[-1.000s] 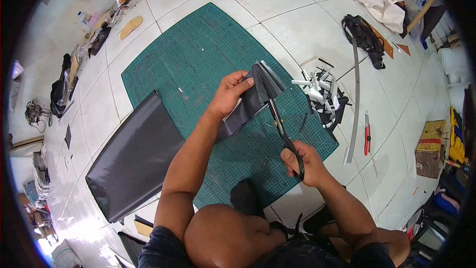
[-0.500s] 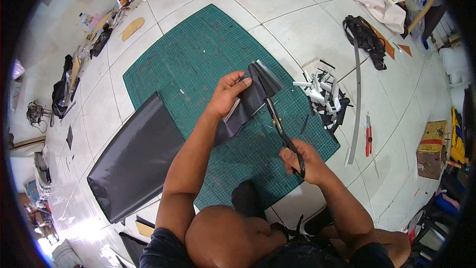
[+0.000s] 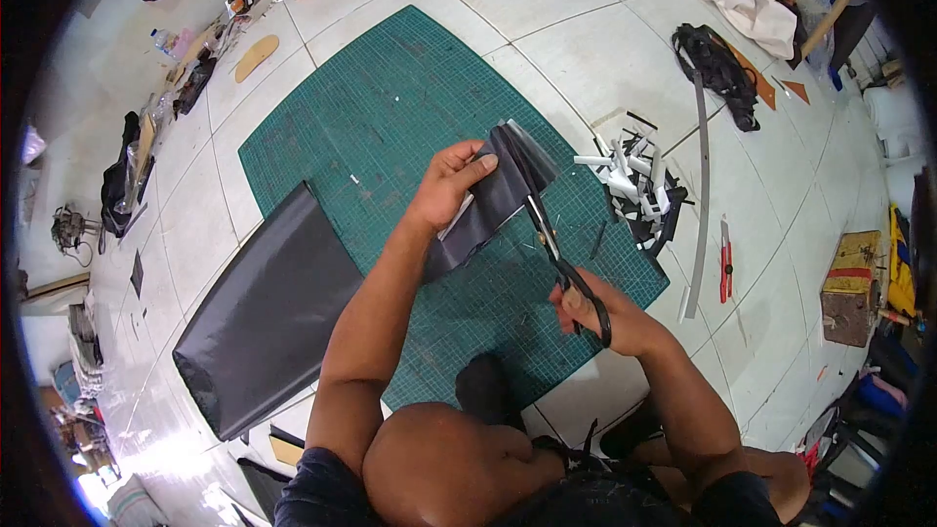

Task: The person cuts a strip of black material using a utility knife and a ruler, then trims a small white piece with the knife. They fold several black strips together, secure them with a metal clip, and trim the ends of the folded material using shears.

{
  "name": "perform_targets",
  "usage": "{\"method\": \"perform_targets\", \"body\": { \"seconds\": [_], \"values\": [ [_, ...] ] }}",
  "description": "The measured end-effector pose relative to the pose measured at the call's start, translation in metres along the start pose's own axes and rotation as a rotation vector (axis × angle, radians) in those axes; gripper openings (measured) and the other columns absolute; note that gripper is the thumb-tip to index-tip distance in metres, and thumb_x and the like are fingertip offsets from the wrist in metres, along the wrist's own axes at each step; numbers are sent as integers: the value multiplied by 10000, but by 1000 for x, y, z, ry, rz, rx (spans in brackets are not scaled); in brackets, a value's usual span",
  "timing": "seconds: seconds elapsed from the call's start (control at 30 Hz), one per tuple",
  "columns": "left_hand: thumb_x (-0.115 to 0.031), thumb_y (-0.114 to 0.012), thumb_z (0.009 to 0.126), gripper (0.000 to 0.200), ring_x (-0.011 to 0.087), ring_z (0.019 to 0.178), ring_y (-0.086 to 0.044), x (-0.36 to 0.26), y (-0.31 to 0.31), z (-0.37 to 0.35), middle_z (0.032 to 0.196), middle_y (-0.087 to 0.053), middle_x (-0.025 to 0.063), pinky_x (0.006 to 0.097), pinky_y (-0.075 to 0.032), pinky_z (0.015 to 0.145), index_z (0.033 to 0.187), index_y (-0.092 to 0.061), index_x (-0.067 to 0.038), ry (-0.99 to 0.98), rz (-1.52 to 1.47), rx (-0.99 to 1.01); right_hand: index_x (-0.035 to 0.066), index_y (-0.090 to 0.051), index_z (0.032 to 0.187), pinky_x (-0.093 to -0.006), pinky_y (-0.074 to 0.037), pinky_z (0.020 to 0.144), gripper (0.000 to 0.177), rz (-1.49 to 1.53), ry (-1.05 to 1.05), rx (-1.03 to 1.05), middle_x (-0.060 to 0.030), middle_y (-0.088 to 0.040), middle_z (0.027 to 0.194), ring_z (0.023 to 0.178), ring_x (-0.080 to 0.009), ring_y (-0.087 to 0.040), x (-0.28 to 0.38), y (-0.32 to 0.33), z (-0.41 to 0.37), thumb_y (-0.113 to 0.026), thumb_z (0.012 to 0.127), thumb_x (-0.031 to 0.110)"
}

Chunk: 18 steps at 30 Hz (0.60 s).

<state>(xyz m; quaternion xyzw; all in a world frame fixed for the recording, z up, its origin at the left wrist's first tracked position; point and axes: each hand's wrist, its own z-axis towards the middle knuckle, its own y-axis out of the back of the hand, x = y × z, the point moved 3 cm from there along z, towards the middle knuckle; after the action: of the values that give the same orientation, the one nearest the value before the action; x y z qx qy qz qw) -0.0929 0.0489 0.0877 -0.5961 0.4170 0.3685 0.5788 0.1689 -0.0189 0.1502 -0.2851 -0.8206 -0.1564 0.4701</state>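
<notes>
My left hand (image 3: 453,182) pinches a strip of dark, shiny sheet material (image 3: 493,197), thumb on top, above the green cutting mat (image 3: 390,88). In my right hand (image 3: 600,314) is a pair of scissors (image 3: 547,234) with black handles, its blades at the strip's right side. The far end of the strip looks split into a dark part and a paler, glossy part. A larger dark sheet (image 3: 268,317), folded over, lies left of my left forearm, partly on the mat.
A heap of black and white offcuts (image 3: 639,185) sits at the mat's right edge. Beyond it are a long grey strip (image 3: 704,205) and a red utility knife (image 3: 726,263). A black tangled bundle (image 3: 717,73) lies farther up. My foot (image 3: 483,390) rests on the mat's near side.
The scissor handles have spread and shifted slightly right, with my right hand's fingers opening along with them. My left hand keeps its hold on the strip in nearly the same place.
</notes>
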Motion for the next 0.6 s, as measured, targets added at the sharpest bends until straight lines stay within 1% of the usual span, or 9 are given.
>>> {"method": "perform_targets", "body": {
  "seconds": [0.07, 0.17, 0.37, 0.47, 0.6],
  "values": [
    [-117, -610, 956, 152, 75, 837, -619, -2, 2, 0, 936, -690, 3, 246, -493, 814, 1048, -658, -5, 13, -22, 4, 42, -527, 1101, -309, -456, 712, 662, -44, 19, 24, -30, -548, 786, 765, -150, -568, 2, 1, -6, -495, 913, 676],
    [-117, -611, 956, 158, 78, 838, -623, 2, 1, 0, 943, -694, 6, 247, -494, 816, 1056, -658, -4, 7, -15, 34, 39, -520, 1119, -318, -456, 734, 689, 26, -9, 23, -35, -556, 814, 782, -154, -569, -6, 6, -7, -502, 899, 691],
    [-98, -601, 959, 161, 83, 841, -628, 1, -6, -4, 960, -696, 13, 247, -497, 813, 1077, -656, -3, 11, -32, 31, 39, -547, 1094, -331, -458, 719, 746, -62, -62, -4, -40, -561, 808, 779, -170, -579, 3, 8, -2, -508, 857, 744],
    [-84, -596, 959, 161, 86, 854, -628, 2, -4, -3, 974, -694, 18, 248, -498, 814, 1085, -655, -2, 16, -21, 39, 37, -563, 1091, -332, -459, 714, 772, 59, -33, 29, -45, -568, 798, 772, -177, -582, 12, 8, -3, -496, 846, 766],
    [-72, -593, 959, 164, 90, 865, -628, 4, -3, -2, 988, -692, 23, 249, -500, 811, 1091, -654, 3, -5, 25, 73, 38, -572, 1083, -328, -455, 724, 774, 101, -61, 50, -48, -574, 790, 769, -181, -582, 15, 12, -9, -494, 843, 770]
  ]
}}
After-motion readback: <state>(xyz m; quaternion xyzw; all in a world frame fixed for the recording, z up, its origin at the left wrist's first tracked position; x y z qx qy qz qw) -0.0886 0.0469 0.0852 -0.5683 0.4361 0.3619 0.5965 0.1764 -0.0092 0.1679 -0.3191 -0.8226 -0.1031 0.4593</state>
